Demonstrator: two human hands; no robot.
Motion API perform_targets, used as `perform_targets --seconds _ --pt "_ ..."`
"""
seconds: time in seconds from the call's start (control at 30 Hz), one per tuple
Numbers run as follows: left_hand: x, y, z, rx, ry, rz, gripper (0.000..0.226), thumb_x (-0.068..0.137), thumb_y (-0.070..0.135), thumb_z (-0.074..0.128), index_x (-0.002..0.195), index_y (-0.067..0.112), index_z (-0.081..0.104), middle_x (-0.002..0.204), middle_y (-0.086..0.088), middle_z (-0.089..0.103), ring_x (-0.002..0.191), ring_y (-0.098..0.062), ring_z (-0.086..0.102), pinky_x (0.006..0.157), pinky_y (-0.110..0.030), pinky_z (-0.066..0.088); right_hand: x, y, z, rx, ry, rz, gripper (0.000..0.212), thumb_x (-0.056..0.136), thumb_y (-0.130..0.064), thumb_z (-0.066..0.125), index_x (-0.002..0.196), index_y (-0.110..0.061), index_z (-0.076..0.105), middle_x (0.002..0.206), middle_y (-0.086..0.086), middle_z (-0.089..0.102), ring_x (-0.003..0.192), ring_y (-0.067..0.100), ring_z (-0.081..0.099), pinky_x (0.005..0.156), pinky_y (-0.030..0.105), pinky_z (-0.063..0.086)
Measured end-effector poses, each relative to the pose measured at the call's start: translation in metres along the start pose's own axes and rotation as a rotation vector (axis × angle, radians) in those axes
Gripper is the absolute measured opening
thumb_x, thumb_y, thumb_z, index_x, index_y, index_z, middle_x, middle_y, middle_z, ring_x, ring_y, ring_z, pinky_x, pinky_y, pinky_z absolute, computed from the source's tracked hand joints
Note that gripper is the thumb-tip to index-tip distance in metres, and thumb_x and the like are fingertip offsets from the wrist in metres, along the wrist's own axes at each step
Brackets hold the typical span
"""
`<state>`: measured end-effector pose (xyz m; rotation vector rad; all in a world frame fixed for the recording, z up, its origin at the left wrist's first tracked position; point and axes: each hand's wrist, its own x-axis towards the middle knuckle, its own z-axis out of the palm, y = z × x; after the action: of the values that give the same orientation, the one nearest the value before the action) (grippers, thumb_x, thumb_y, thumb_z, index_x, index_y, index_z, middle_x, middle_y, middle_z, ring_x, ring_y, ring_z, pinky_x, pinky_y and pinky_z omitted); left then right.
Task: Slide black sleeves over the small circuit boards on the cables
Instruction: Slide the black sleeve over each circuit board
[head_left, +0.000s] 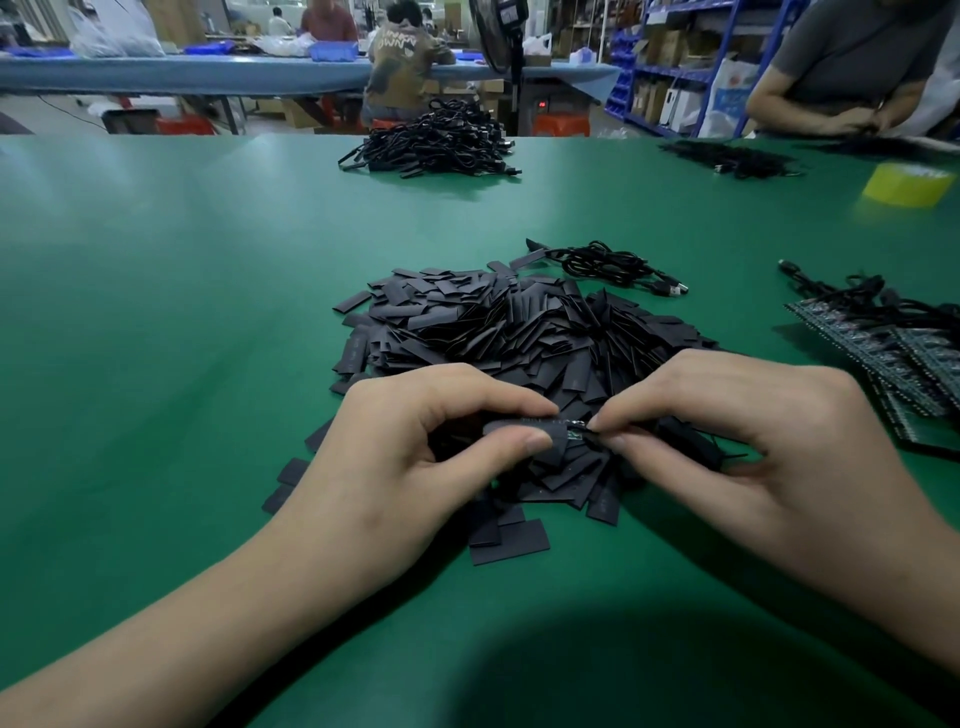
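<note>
My left hand (415, 441) pinches a flat black sleeve (524, 434) between thumb and forefinger, just above a large heap of loose black sleeves (519, 332) on the green table. My right hand (727, 431) pinches a small circuit board (575, 430) at the end of a black cable; a short bit of the board shows at the sleeve's right opening. The cable runs back under my right palm and is mostly hidden.
A coiled black cable (613, 265) lies behind the heap. Panels of circuit boards with cables (893, 343) lie at the right. A pile of cables (441, 140) sits at the far edge, a yellow tape roll (906, 184) far right. A person works at the far right corner.
</note>
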<state>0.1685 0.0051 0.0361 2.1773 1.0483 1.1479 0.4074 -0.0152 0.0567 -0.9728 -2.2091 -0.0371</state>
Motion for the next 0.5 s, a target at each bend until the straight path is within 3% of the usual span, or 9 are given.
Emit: perform_targets --seconds 0.17,0.3,0.4,0.5 --pt "-0.0009 0.0023 0.0012 0.026 -0.018 0.055 0.017 0.085 0.031 0.075 0.102 0.028 0.079 0.089 0.02 0.07 0.088 -0.002 0.069 0.075 -0.012 0.046 -0.0002 -0.0065 0.0045 0.012 -0.004 0.016 0.005 0.089 -0.018 0.073 0.092 -0.017 0.077 0.087 -0.012 0.071 0.081 0.003 0.067 0.076 0.021 0.051" --pt "0.0003 0.0033 -0.0005 0.008 0.031 0.079 0.019 0.085 0.031 0.074 0.103 0.027 0.079 0.092 0.015 0.072 0.09 -0.006 0.07 0.077 -0.016 0.048 -0.0003 -0.0074 0.0039 0.227 0.018 0.231 0.007 0.088 -0.028 0.075 0.095 -0.029 0.074 0.085 -0.02 0.074 0.085 -0.001 0.071 0.079 0.013 0.051" --pt "0.0007 0.0054 -0.0009 0.035 0.079 0.108 0.019 0.085 0.03 0.074 0.102 0.025 0.079 0.095 0.013 0.072 0.092 -0.007 0.069 0.08 -0.018 0.05 0.0013 -0.0023 0.0036 0.331 -0.06 0.361 0.003 0.091 -0.031 0.073 0.091 -0.032 0.075 0.087 -0.018 0.076 0.087 0.001 0.072 0.08 0.016 0.052" --pt "-0.0002 0.0073 0.0021 0.067 0.142 0.102 0.019 0.083 0.027 0.079 0.102 0.025 0.08 0.099 0.01 0.07 0.093 -0.008 0.067 0.081 -0.017 0.048 0.0012 -0.0056 0.0075 0.444 -0.158 0.405 0.01 0.095 -0.028 0.07 0.087 -0.029 0.075 0.078 -0.012 0.077 0.073 0.004 0.072 0.074 0.021 0.054"
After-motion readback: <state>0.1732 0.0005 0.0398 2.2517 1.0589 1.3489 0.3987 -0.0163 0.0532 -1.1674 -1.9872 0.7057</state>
